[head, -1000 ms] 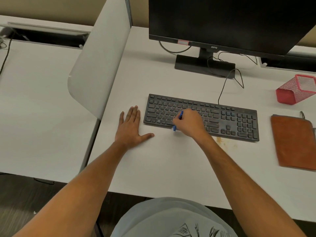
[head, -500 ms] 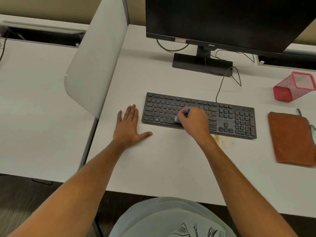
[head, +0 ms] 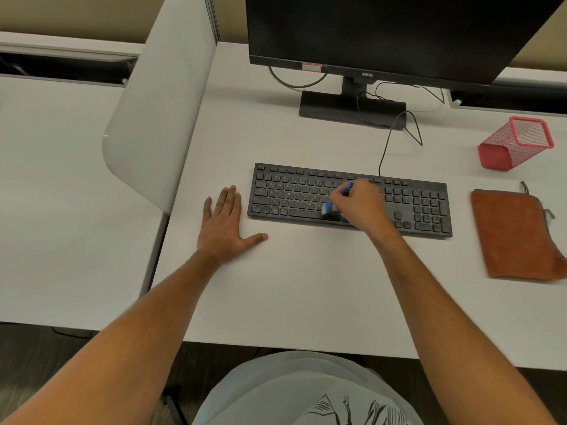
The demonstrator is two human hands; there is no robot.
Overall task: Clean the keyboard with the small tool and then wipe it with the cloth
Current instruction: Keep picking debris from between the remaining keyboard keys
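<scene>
A black keyboard (head: 291, 191) lies across the middle of the white desk (head: 291, 286). My right hand (head: 359, 207) grips a small blue brush tool (head: 329, 206), its pale tip down on the lower key rows near the space bar and its handle end poking up past my fingers. My left hand (head: 225, 228) rests flat on the desk just left of the keyboard, fingers straight and thumb spread. A rust-brown cloth (head: 515, 234) lies flat on the desk to the right of the keyboard.
A black monitor (head: 399, 35) on its stand (head: 337, 108) rises behind the keyboard, with cables trailing to it. A red mesh pen holder (head: 509, 145) lies on its side at the back right. A white divider panel (head: 159, 111) borders the desk's left side.
My right hand has shifted the blue tool rightwards along the keys and tilted it. The left hand stays planted; the camera view has drifted slightly.
</scene>
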